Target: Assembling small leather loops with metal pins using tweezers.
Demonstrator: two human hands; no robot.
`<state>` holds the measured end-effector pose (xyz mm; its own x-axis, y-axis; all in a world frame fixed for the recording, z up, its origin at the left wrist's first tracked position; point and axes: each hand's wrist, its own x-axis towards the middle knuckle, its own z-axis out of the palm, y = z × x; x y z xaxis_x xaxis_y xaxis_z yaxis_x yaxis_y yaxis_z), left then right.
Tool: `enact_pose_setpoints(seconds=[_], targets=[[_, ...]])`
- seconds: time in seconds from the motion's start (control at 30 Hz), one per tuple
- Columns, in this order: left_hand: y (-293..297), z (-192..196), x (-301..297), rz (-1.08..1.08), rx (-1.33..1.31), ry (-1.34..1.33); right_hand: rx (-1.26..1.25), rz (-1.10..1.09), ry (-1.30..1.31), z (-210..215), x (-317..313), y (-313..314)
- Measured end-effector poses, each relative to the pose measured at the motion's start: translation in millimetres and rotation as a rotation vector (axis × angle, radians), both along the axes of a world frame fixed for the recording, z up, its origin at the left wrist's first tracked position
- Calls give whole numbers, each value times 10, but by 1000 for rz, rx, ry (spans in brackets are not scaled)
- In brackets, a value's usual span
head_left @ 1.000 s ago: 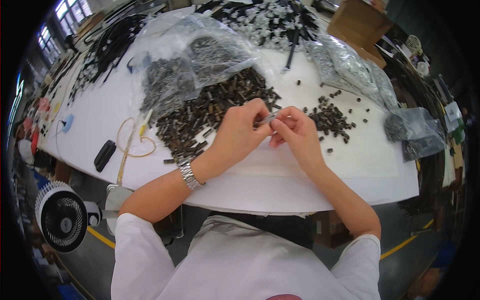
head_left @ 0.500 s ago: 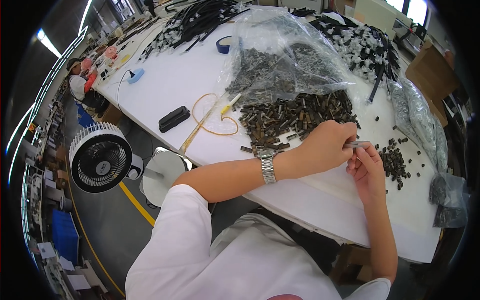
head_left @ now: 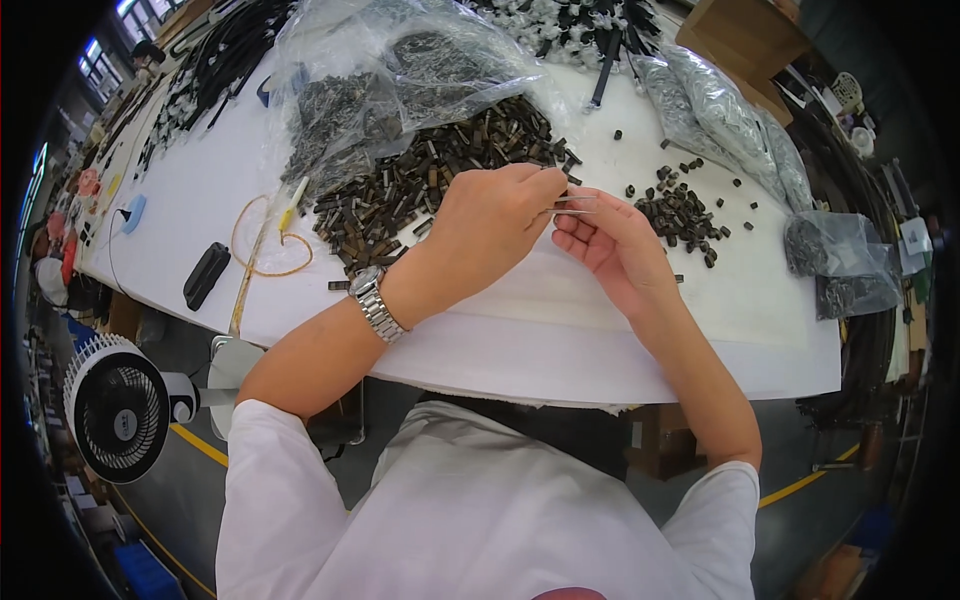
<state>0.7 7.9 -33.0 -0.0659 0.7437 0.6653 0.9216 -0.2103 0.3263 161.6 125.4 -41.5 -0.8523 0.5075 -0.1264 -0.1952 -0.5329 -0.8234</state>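
Observation:
Over the near side of the white table (head_left: 480,325), my two hands meet in front of the pile of small dark brown, tube-like pieces (head_left: 440,165). My left hand (head_left: 490,215), with a metal watch (head_left: 372,300) on its wrist, is closed in a pinch; what sits between its fingertips is hidden. My right hand (head_left: 622,245) has thumb and forefinger closed on thin metal tweezers (head_left: 577,204), whose two slim prongs show between the hands. Right of it lies a smaller heap of short black pieces (head_left: 683,212).
A clear plastic bag (head_left: 385,85) with more pieces lies behind the pile. On the left are a yellow-white pen (head_left: 292,205), a black case (head_left: 207,275) and a fan (head_left: 118,410). Plastic packages (head_left: 720,120) and a small bag (head_left: 845,255) lie at the right.
The view has turned to the right, so the table and pile appear farther left. Both hands stay together at the tweezers, whose two prongs now show more clearly.

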Motion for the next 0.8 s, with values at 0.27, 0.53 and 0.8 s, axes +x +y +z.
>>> enact_pose_setpoints(seconds=[0.27,0.53,0.8], targets=[[31,-60,-1,-66,36,-43,-30,57,-32,-100,72,113],[20,40,-24,-78,-147,-225,322,-11,-55,-76,63,43],[-11,119,-62,-136,-269,-348,399,12,-75,64,86,64]])
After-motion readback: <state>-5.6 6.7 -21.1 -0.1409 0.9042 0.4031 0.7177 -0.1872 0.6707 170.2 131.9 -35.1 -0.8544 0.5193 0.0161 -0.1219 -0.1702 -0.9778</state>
